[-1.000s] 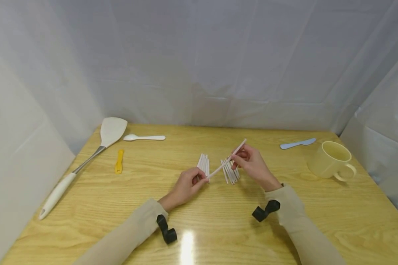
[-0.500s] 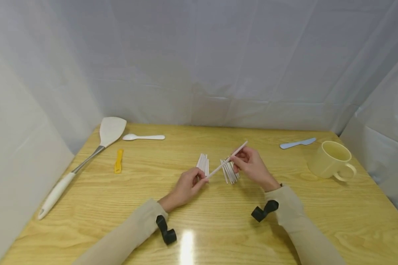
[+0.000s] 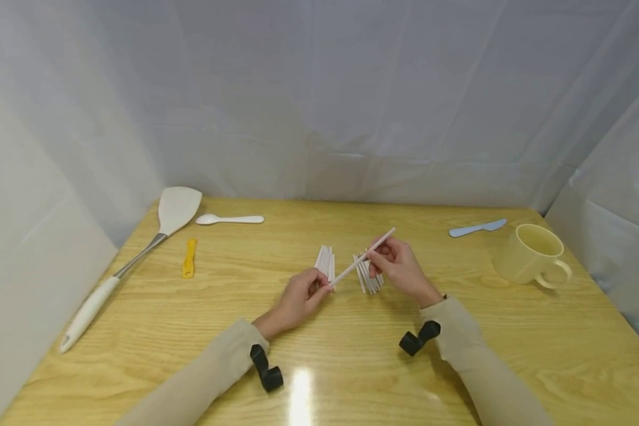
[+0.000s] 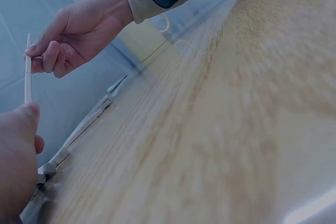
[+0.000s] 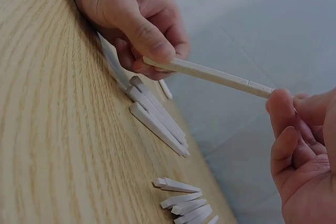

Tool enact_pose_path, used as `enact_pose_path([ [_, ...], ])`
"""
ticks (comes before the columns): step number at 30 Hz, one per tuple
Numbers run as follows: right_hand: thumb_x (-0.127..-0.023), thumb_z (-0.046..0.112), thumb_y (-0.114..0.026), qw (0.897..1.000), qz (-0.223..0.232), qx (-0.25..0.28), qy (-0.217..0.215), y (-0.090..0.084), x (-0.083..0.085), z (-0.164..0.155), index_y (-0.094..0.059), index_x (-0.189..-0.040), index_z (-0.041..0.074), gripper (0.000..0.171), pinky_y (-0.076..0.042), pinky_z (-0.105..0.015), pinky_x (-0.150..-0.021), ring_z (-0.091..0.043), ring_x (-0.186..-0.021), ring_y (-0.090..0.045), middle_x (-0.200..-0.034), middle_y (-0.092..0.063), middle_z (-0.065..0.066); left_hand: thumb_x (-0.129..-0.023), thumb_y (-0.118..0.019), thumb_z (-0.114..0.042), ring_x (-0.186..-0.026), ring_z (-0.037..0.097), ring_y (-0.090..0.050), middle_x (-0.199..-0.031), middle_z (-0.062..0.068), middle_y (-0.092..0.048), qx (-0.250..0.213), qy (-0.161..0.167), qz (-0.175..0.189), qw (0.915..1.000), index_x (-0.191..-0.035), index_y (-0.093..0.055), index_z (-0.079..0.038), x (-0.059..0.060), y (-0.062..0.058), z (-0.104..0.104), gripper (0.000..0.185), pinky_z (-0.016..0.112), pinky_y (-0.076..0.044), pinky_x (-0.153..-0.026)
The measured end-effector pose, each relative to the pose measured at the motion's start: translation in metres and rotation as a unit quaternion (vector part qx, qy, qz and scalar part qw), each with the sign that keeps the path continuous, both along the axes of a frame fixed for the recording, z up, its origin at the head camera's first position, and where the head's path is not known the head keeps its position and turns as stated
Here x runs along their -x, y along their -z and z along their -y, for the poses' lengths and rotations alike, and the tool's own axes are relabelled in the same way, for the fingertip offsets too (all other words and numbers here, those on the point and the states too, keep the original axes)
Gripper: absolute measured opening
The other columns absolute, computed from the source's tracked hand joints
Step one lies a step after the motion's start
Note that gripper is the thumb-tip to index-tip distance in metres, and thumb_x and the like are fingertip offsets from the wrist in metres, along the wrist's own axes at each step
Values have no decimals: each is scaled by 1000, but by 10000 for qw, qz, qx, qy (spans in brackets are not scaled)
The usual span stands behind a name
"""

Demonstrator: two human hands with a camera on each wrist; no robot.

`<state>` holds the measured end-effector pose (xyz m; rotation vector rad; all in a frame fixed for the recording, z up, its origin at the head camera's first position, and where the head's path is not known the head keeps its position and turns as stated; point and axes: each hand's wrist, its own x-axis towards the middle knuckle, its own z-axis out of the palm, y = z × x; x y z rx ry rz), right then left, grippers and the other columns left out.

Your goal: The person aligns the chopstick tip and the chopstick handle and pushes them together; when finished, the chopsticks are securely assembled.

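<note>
Head: stick (image 3: 363, 258) pinched btwn L hand (image 3: 298, 299), R hand (image 3: 399, 269).

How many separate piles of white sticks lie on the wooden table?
2. The left pile of white sticks lies by the left hand; the right pile of white sticks lies partly hidden under the right hand. One more stick is held between both hands.

My head cam looks down over the whole table (image 3: 138, 331); both wrist cams sit low and close, sharing the stick (image 3: 363, 257) mid-frame.
</note>
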<state>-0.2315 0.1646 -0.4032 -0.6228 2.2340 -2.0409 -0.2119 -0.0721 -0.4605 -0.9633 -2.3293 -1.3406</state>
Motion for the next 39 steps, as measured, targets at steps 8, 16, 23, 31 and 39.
enact_pose_path([
  [8, -97, -1, -50, 9997, 9, -189, 181, -5, -2, 1, -51, -103, -13, 13, -49, -25, -56, -9, -58, -55, -78, -58, -16, -86, -70, -6, -58, 2, -39, -66, 1, -51, -116, -107, 277, 9995, -82, -62, -4, -2, -2, -1, 9, 18, -34, -50],
  [16, -96, -2, -51, 9991, 33, -179, 384, -17, -6, -1, -50, -103, -11, 12, -47, -24, -55, -9, -57, -51, -80, -62, -5, -86, -69, -3, -57, 5, -51, -73, 15, -64, -1143, 461, 1890, 9742, -93, -61, 4, -4, -10, -5, 12, 19, -42, -52],
  [23, -97, 1, -51, 9990, 72, -354, 268, -18, -7, 2, -52, -100, -15, 16, -44, -24, -50, -8, -51, -51, -71, -62, 2, -85, -65, 7, -59, 9, -58, -75, 26, -64, -1276, 1510, 2258, 9539, -128, -37, 9, -9, -17, -7, 51, 23, -48, -53],
  [31, -98, 6, -52, 9972, 45, -734, -145, -19, -10, 4, -57, -108, -11, 21, -43, -28, -51, -10, -53, -53, -70, -59, -5, -81, -72, 4, -62, 7, -59, -82, 20, -68, -1021, 1889, 1857, 9589, -142, -33, -5, -19, -24, -12, 73, 21, -45, -52],
  [39, -98, 7, -52, 9946, 186, -650, -791, -18, -13, 10, -55, -109, -11, 21, -47, -33, -53, -10, -54, -55, -72, -62, -9, -73, -79, 3, -63, 8, -59, -87, 18, -69, -514, 1729, 1308, 9749, -134, -44, 3, -30, -28, -18, 69, 25, -47, -51],
])
